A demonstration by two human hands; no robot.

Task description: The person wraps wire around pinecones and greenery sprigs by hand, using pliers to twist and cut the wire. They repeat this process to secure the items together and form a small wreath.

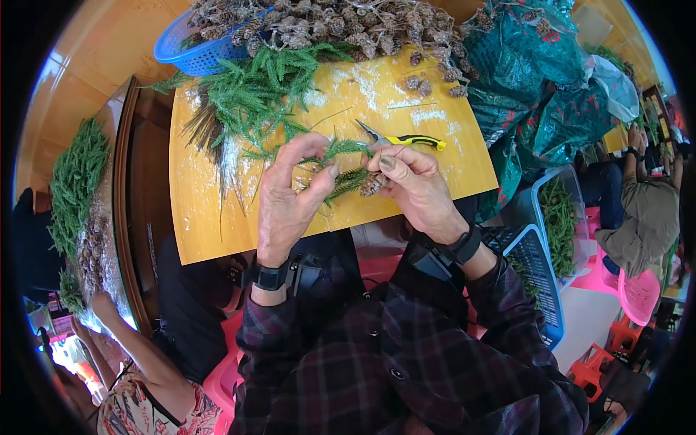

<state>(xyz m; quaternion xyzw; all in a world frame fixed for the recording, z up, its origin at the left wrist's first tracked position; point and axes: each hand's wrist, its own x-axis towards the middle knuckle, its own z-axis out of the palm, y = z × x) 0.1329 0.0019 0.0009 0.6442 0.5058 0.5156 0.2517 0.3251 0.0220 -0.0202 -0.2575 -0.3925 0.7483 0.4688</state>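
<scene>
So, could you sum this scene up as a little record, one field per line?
Left hand: curled beside a green sprig, thumb and fingertips apart; contact unclear
Right hand: pinching the sprig, a small pine cone just below its fingertips
Tool: pliers with yellow-and-black handles, lying on the table, unheld
Far side: piled pine cones, a blue basket, green branches
Right side: shiny green bags

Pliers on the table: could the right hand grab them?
Probably yes: the pliers lie just beyond the right hand with nothing on top, though its fingers pinch a sprig and may need to let go.
</scene>
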